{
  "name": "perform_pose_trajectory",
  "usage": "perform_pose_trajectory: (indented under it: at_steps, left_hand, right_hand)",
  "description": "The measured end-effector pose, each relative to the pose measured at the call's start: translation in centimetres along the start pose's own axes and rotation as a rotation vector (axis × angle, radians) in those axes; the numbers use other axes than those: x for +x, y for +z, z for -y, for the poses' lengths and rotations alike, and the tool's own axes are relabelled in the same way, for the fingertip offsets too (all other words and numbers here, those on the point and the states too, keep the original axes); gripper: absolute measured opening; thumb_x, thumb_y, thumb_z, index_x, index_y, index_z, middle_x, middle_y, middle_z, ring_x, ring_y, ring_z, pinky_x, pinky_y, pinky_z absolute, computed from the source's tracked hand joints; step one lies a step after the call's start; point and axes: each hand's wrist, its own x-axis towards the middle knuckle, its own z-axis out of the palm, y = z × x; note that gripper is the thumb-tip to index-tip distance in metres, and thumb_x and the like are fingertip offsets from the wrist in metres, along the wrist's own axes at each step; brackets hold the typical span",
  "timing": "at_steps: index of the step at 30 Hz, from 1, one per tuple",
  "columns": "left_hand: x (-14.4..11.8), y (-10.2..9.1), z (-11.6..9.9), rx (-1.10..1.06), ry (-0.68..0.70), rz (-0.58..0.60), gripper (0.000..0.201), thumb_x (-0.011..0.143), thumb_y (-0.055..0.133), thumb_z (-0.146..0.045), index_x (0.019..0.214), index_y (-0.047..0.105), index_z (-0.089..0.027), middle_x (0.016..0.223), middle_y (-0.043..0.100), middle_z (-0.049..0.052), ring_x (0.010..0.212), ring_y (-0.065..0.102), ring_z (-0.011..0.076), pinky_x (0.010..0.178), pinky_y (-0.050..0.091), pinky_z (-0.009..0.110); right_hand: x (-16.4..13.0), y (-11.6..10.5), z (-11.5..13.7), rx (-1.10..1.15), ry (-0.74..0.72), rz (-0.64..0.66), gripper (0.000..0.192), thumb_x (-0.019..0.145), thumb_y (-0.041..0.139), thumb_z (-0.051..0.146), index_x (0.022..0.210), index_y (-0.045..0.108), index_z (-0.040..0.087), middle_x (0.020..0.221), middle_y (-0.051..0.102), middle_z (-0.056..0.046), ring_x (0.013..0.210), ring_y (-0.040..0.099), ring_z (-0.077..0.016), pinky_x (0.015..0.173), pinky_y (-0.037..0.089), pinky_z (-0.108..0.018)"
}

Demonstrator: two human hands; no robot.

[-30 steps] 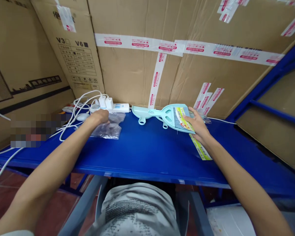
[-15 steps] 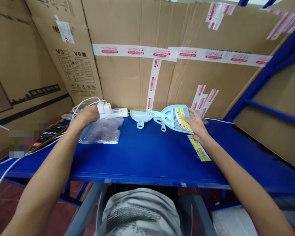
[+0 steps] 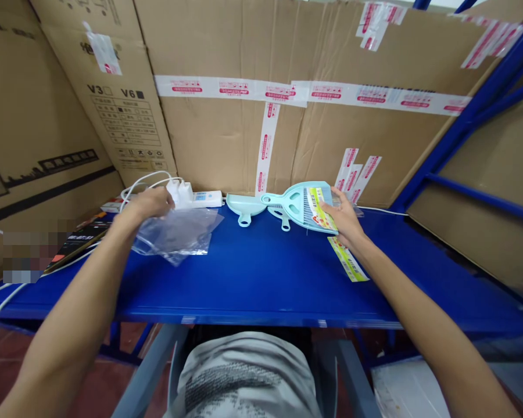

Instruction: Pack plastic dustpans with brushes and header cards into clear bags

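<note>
Left hand point(image 3: 150, 203) at the far left of the blue table point(image 3: 261, 278), fingers pinched on the upper edge of a clear plastic bag point(image 3: 176, 232); bag lifted at that edge, the rest crumpled and sagging onto the table top. Just behind the hand, a white power strip point(image 3: 200, 198) with white chargers plugged in and white cables point(image 3: 143, 181) looping off to the left. Left of the forearm, a dark flat object with red print point(image 3: 82, 241), possibly a phone or a box, too blurred to tell.

Right hand point(image 3: 342, 217) at the far middle-right, fingers spread flat and resting on the label end of a pale green dustpan-and-brush set point(image 3: 303, 206), not wrapped round it; thumb side against the yellow-green printed label point(image 3: 320, 212). Handles of the set pointing left, a second pale green scoop point(image 3: 242, 204) just beside them, touching or nearly so. A loose yellow-green paper strip point(image 3: 347, 258) flat on the table beneath the right wrist.

Large taped cardboard boxes point(image 3: 244, 133) standing right against the back edge. Blue shelf frame point(image 3: 462, 133) to the right.
</note>
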Motion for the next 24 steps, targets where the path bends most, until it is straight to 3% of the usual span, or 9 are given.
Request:
perform_pose_trajectory:
  at_steps: [2,5,8,10,12,15,17,21,24]
  left_hand:
    - [-1.1,-1.8,-0.2,-0.155,-0.009,0.063,0.019,0.091,0.061,-0.027,0.102,0.070,-0.014,0.062,0.066,0.002,0.064,0.061,0.0151,0.066,0.047,0.024]
    - [-3.1,-2.5,-2.1,-0.447,0.223,0.139,0.026,0.093,0.065,-0.036,0.113,0.071,-0.021,0.069,0.065,-0.001,0.063,0.055,0.0117,0.063,0.043,0.022]
    - [-4.6,0.4,-6.1,-0.517,0.494,0.256,0.031,0.090,0.072,-0.045,0.110,0.078,-0.021,0.067,0.064,0.001,0.060,0.054,0.0138,0.059,0.043,0.025]
    - [-5.0,3.4,-8.9,-0.533,0.641,0.373,0.036,0.092,0.071,-0.049,0.114,0.079,-0.021,0.080,0.074,0.005,0.064,0.063,0.0167,0.062,0.049,0.028]
    - [-4.8,6.1,-10.6,-0.514,0.787,0.394,0.035,0.094,0.070,-0.046,0.117,0.079,-0.021,0.097,0.079,0.009,0.082,0.073,0.0208,0.077,0.055,0.031]
    - [-3.7,8.3,-10.5,-0.404,0.888,0.334,0.032,0.095,0.072,-0.038,0.121,0.076,-0.020,0.114,0.080,0.011,0.103,0.074,0.0240,0.092,0.054,0.035]
    - [-3.1,8.7,-9.6,-0.326,0.887,0.322,0.029,0.095,0.072,-0.035,0.119,0.077,-0.020,0.115,0.079,0.010,0.107,0.072,0.0244,0.094,0.053,0.036]
    - [-3.0,8.5,-9.0,-0.271,0.939,0.366,0.014,0.097,0.069,-0.029,0.100,0.081,-0.022,0.100,0.079,0.007,0.104,0.068,0.0235,0.092,0.050,0.035]
    - [-3.8,8.3,-9.9,-0.415,0.970,0.357,0.015,0.099,0.070,-0.032,0.102,0.080,-0.022,0.101,0.079,0.007,0.101,0.068,0.0215,0.092,0.050,0.035]
  right_hand:
    - [-0.1,0.0,0.1,0.021,0.006,-0.008,0.094,0.083,0.078,0.030,0.163,0.029,0.030,0.120,0.080,-0.008,0.108,0.078,-0.0295,0.091,0.068,-0.049]
    - [-0.1,-0.1,0.2,0.033,0.006,-0.014,0.088,0.085,0.077,0.029,0.161,0.032,0.031,0.120,0.080,-0.007,0.107,0.078,-0.0292,0.092,0.067,-0.050]
    - [0.0,-0.3,0.1,0.033,-0.027,-0.009,0.087,0.084,0.078,0.030,0.160,0.035,0.032,0.127,0.078,-0.008,0.111,0.077,-0.0292,0.093,0.067,-0.049]
    - [0.1,-0.5,0.1,0.025,-0.049,0.005,0.089,0.082,0.081,0.031,0.160,0.038,0.031,0.130,0.077,-0.008,0.111,0.077,-0.0297,0.092,0.067,-0.048]
    - [0.1,-0.6,0.1,0.015,-0.061,0.030,0.095,0.079,0.084,0.033,0.162,0.037,0.030,0.126,0.078,-0.009,0.104,0.079,-0.0302,0.086,0.068,-0.047]
    - [0.0,-0.7,0.0,-0.011,-0.097,0.112,0.108,0.077,0.089,0.038,0.168,0.030,0.032,0.115,0.081,-0.010,0.087,0.080,-0.0299,0.075,0.068,-0.046]
    - [-0.1,-0.7,-0.1,-0.044,-0.141,0.183,0.106,0.075,0.091,0.043,0.166,0.037,0.033,0.114,0.082,-0.009,0.085,0.079,-0.0294,0.074,0.067,-0.046]
    - [-0.2,-0.6,-0.3,-0.190,-0.257,0.286,0.065,0.078,0.089,0.051,0.136,0.074,0.028,0.126,0.079,-0.008,0.101,0.077,-0.0289,0.083,0.064,-0.044]
    - [-0.3,-0.5,-0.5,-0.307,-0.285,0.368,0.049,0.082,0.086,0.054,0.121,0.083,0.026,0.124,0.080,-0.008,0.101,0.075,-0.0270,0.085,0.062,-0.041]
